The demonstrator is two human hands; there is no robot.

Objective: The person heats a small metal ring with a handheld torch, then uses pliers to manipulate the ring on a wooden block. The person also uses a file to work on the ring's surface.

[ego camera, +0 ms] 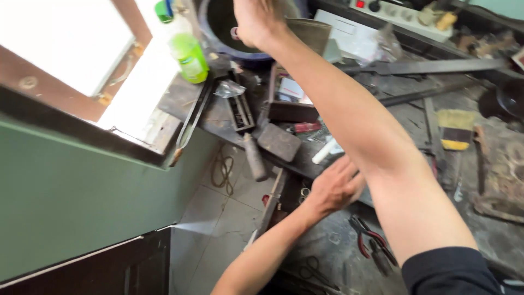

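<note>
My right hand [255, 21] reaches far up across the cluttered workbench [333, 240] to the rim of a dark round basin [218, 30]. It is blurred, fingers curled; I cannot tell whether it holds anything. My left hand [334, 187] lies low on the bench's near left part, fingers spread and flat, holding nothing. A white tube [326, 151] lies just beyond its fingertips. A dark flat block [279, 142] and a wooden-handled tool [255, 158] sit left of that hand.
A green bottle [189, 55] stands by the bright window. Long metal tongs [191, 121] lie on the sill corner. Red-handled pliers [364, 238] and scissors [312, 269] lie near me. A yellow-banded brush [456, 129] and a power strip [404, 13] are right. A cord [222, 170] lies on the floor.
</note>
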